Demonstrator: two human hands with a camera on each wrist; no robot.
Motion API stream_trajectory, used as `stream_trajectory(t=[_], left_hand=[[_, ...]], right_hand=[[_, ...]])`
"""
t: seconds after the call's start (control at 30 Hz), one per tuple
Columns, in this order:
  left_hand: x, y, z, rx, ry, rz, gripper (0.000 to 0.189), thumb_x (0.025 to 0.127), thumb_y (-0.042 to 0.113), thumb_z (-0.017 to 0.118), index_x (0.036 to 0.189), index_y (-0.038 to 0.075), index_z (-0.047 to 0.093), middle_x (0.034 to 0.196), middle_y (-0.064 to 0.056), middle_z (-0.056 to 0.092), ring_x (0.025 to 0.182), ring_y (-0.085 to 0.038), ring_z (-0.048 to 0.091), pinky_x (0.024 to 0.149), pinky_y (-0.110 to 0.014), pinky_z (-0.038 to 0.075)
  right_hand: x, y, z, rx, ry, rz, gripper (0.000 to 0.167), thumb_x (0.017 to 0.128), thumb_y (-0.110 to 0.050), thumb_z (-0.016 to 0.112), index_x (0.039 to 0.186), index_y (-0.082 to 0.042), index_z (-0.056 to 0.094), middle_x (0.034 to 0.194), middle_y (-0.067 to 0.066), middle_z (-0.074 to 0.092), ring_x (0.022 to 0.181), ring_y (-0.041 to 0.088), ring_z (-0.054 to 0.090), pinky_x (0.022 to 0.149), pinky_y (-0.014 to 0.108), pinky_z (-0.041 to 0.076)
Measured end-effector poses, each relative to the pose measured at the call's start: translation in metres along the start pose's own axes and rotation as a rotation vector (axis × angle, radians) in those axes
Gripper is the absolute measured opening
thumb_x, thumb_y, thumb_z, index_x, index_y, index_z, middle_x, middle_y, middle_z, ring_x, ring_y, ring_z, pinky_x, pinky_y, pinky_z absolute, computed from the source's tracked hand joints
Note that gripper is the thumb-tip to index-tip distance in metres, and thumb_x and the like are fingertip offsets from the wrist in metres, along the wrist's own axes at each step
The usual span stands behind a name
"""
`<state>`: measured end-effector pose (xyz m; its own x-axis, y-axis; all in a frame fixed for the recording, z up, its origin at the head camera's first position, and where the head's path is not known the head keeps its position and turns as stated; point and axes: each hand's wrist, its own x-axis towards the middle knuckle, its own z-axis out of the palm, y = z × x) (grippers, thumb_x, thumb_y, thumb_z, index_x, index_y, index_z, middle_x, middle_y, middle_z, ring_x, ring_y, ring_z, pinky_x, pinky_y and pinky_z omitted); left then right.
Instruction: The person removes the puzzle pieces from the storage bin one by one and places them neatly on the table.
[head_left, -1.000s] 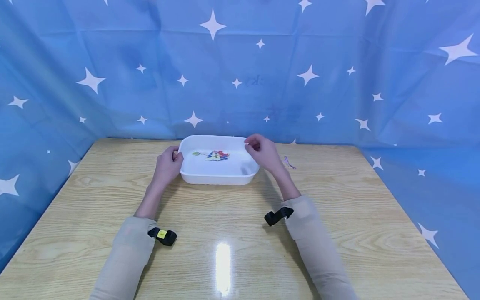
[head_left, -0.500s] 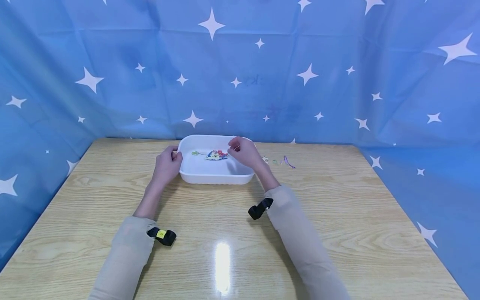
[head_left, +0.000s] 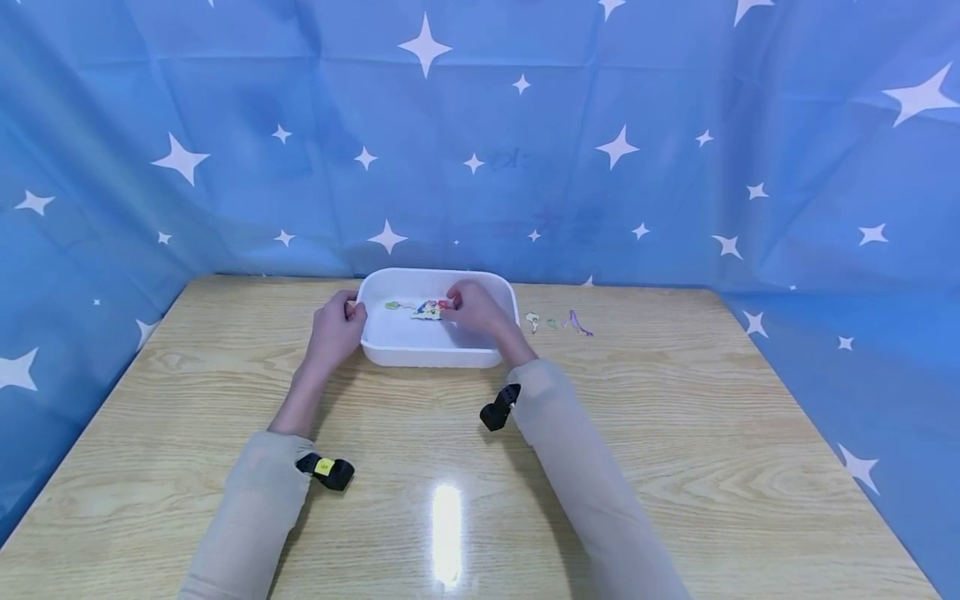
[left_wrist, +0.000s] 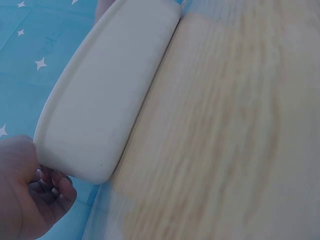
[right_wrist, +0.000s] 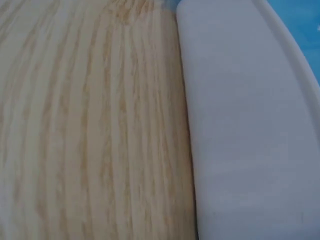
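A white plastic basin (head_left: 431, 357) stands at the back of the wooden table. My left hand (head_left: 337, 327) grips its left end, thumb and curled fingers at the rim; in the left wrist view the left hand (left_wrist: 30, 185) holds the basin's corner. Inside lies a small heap of colourful flat cutout pieces (head_left: 427, 311), with a green leaf-like piece (head_left: 392, 305) to its left. My right hand (head_left: 477, 310) reaches into the basin, fingertips right at the heap's red part. I cannot tell whether they pinch a piece. The right wrist view shows only the basin wall (right_wrist: 240, 120) and table.
On the table right of the basin lie a small pale piece (head_left: 532, 320), a tiny green piece (head_left: 552, 322) and a purple strip-like piece (head_left: 577, 323). A blue curtain (head_left: 480, 208) with white stars hangs right behind the table's back edge.
My right hand has moved left and down from the basin's right rim to the heap inside, uncovering the small pieces on the table. The left hand stays at the rim.
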<state>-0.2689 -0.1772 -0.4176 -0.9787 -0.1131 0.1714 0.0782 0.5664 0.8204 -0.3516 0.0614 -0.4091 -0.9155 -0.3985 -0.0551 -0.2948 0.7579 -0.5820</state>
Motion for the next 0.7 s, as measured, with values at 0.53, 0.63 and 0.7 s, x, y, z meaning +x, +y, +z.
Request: stream_trajectory(t=[0.53, 0.63, 0.7], left_hand=[[0.0, 0.001, -0.001, 0.004, 0.009, 0.012, 0.04, 0.103, 0.012, 0.046, 0.135, -0.011, 0.053, 0.081, -0.01, 0.05, 0.07, -0.022, 0.048, 0.06, -0.03, 0.041], [0.0, 0.001, -0.001, 0.002, 0.007, 0.014, 0.04, 0.103, 0.012, 0.045, 0.135, -0.012, 0.053, 0.081, -0.01, 0.05, 0.069, -0.021, 0.048, 0.06, -0.03, 0.04], [0.0, 0.001, -0.001, 0.001, 0.007, 0.012, 0.04, 0.103, 0.012, 0.046, 0.135, -0.012, 0.053, 0.08, -0.01, 0.049, 0.069, -0.021, 0.047, 0.06, -0.029, 0.04]], right_hand=[[-0.005, -0.003, -0.002, 0.033, 0.019, -0.015, 0.033, 0.089, -0.016, 0.078, 0.113, 0.001, 0.064, 0.104, 0.01, 0.063, 0.094, 0.021, 0.058, 0.085, 0.031, 0.048], [-0.01, -0.006, -0.005, 0.089, 0.043, -0.018, 0.031, 0.089, -0.014, 0.078, 0.113, -0.001, 0.063, 0.102, 0.01, 0.064, 0.094, 0.022, 0.059, 0.085, 0.032, 0.048], [-0.014, -0.008, -0.008, 0.118, 0.058, -0.015, 0.031, 0.089, -0.014, 0.078, 0.113, -0.002, 0.062, 0.101, 0.01, 0.064, 0.093, 0.023, 0.06, 0.083, 0.032, 0.048]])
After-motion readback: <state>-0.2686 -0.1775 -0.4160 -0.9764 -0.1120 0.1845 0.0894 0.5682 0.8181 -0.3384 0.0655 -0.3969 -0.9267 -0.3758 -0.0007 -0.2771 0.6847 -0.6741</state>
